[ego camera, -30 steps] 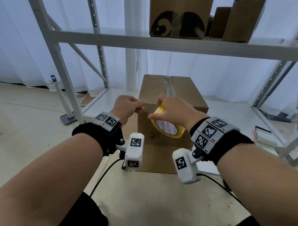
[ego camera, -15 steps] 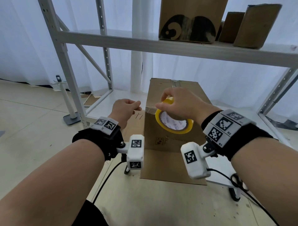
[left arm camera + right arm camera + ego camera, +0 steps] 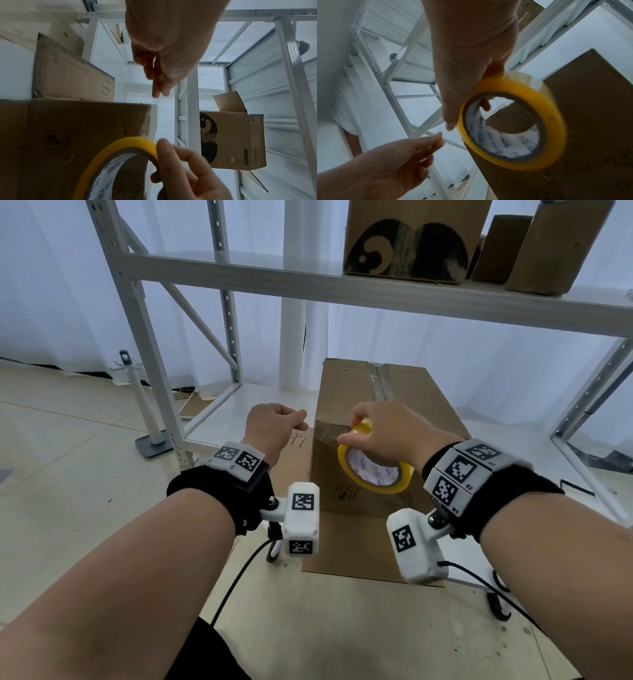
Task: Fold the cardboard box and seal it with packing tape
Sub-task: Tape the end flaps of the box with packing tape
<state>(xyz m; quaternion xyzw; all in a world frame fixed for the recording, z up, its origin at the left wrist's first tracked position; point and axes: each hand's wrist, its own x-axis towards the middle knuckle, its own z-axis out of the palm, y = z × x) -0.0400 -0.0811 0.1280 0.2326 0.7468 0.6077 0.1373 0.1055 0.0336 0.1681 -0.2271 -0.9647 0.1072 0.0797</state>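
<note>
Rack: white metal shelving rack point(image 3: 301, 282) fills twelve o'clock, brown cartons on its shelf.
Box: tall brown cardboard box point(image 3: 383, 412) stands upright at centre, top seam already taped, near upper edge within reach.
Roll: round yellow packing tape roll point(image 3: 375, 470) held by right hand point(image 3: 387, 429) against that edge, probably to anchor tape.
Strip: left hand point(image 3: 274, 429), at nine o'clock, pinches clear tape end, likely for tension.

One tape roll point(image 3: 375, 470). One closed box point(image 3: 383, 419) stands near on the floor. Three boxes point(image 3: 406, 237) sit on the far shelf point(image 3: 308, 282). Two hands: left hand point(image 3: 274, 428), right hand point(image 3: 387, 429).
</note>
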